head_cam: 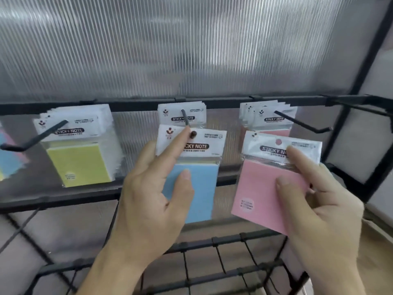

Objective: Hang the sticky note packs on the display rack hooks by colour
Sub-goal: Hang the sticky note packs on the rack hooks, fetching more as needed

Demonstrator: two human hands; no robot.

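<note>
Yellow packs (79,150) already hang on their hook, with more behind the middle hook (185,117) and right hook (302,124). The left hand (153,199) pinches a blue pack (191,179) just under the middle hook, not yet threaded. The right hand (319,207) grips a pink pack (265,188), waiting below the right hook.

A ribbed translucent panel (191,50) spans the far side, passing soft grey light, with a pale wall (380,81) at right and brownish floor (378,252) near right.

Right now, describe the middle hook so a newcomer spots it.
Follow the black rail across the ribbed panel to its centre. The middle hook points nearly at the camera. Only it has the forefinger of the left hand at its tip, blue pack held just below.
</note>
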